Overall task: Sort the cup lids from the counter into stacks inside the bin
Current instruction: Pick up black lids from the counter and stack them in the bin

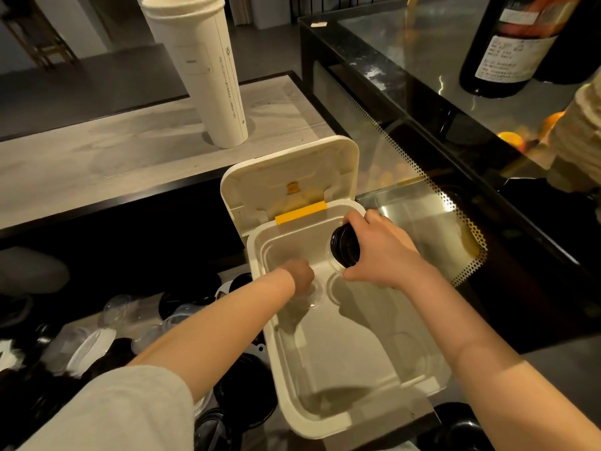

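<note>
Right hand (383,252) is holding a short stack of black lids (346,246) over the far-right corner of the bin (260,255), thumb on the far side and fingers wrapping the near side, clamped on the stack's rim. The stack is lying on its side, not flat. Its axis is running roughly level from the palm toward the bin's left wall, and its round face is pointing left and slightly up at the camera. The lids are looking glossy black, with concentric ridges on the exposed face. Left hand (300,276) is reaching down inside the bin toward the far end, fingers curled together and gripping a clear lid (314,296) from above. That lid is lying flat on the bin floor, axis vertical. The bin is cream plastic, with its hinged cover (289,177) standing open at the far end and a yellow strip (300,211) along the hinge. Loose lids (130,320), clear and black, are lying in a heap on the dark counter (156,222) left of the bin. A tall stack of white paper cups (201,70) is standing on the pale shelf behind; the print running down its side is too small to read. A dark bottle (514,43) at top right is carrying a white label, text illegible.
</note>
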Demonstrator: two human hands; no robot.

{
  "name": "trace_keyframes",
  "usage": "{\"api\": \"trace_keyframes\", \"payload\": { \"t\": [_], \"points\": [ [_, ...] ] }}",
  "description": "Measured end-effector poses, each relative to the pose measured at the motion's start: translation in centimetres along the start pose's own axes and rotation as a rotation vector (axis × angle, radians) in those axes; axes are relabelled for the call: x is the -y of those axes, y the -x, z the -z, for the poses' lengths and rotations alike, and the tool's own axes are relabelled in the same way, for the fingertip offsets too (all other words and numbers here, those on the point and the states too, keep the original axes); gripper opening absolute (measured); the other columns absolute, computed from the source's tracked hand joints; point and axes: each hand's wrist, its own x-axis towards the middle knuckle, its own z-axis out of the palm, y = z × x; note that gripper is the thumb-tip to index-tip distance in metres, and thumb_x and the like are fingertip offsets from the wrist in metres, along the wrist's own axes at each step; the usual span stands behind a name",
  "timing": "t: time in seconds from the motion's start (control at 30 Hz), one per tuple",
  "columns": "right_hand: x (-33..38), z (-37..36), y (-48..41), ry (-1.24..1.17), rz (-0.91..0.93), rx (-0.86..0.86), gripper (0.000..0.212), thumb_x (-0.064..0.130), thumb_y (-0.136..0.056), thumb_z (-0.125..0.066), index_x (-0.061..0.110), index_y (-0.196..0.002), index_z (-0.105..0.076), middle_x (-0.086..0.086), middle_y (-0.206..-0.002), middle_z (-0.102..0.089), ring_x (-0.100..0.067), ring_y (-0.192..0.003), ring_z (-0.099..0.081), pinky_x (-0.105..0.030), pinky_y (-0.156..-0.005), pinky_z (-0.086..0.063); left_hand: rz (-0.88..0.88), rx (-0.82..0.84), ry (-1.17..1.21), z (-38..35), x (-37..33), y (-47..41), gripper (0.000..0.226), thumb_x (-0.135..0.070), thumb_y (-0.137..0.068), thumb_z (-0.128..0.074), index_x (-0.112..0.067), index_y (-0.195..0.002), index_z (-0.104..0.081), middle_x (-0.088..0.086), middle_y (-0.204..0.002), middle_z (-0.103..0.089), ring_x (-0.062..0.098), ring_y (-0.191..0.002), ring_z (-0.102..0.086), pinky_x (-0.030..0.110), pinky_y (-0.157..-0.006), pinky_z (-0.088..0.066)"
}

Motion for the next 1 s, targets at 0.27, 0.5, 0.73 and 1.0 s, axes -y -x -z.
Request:
{"api": "trace_keyframes", "payload": {
  "t": [0.27, 0.5, 0.73, 1.0],
  "points": [
    [1.1, -2.7, -1.2, 0.073, 0.076, 0.116, 0.068, 0.039, -0.063, -0.074, 0.024, -0.117, -0.037, 0.000, -0.107, -0.042, -0.023, -0.101, -0.046, -0.031, -0.072, -0.041, 0.098, -0.480, 0.273, 0.6, 2.4, 5.9, 0.025, -0.014, -0.091, -0.045, -0.005, -0.108, -0.061, 0.009, -0.105, -0.057, 0.025, -0.095, -0.054, 0.034, -0.079, -0.043],
    [2.8, -8.3, -5.4, 0.074, 0.065, 0.271, 0.082, 0.038, -0.062, -0.077, 0.023, -0.130, -0.032, -0.005, -0.120, -0.039, -0.028, -0.111, -0.047, -0.033, -0.078, -0.041, 0.197, -0.758, 0.767, -6.6, 3.1, 10.1, 0.057, -0.040, -0.096, -0.043, -0.024, -0.147, -0.024, -0.007, -0.155, -0.021, 0.015, -0.145, -0.008, 0.037, -0.117, -0.016],
    [3.1, -12.3, -6.7, 0.101, 0.055, 0.316, 0.093, 0.043, -0.056, -0.077, 0.025, -0.134, -0.032, -0.002, -0.129, -0.038, -0.024, -0.119, -0.043, -0.033, -0.096, -0.045, 0.223, -0.666, 0.738, -6.6, 3.4, 10.1, 0.058, -0.045, -0.097, -0.038, -0.026, -0.149, -0.019, -0.011, -0.157, -0.012, 0.010, -0.145, -0.001, 0.041, -0.117, -0.015],
    [3.2, -12.9, -7.0, 0.242, 0.172, 0.280, 0.087, 0.042, -0.055, -0.079, 0.024, -0.129, -0.038, -0.005, -0.119, -0.042, -0.026, -0.112, -0.045, -0.032, -0.087, -0.045, 0.266, -0.667, 0.719, -6.4, 3.0, 9.9, 0.058, -0.043, -0.097, -0.038, -0.025, -0.149, -0.020, -0.011, -0.157, -0.013, 0.011, -0.145, -0.003, 0.039, -0.116, -0.016]
  ]
}}
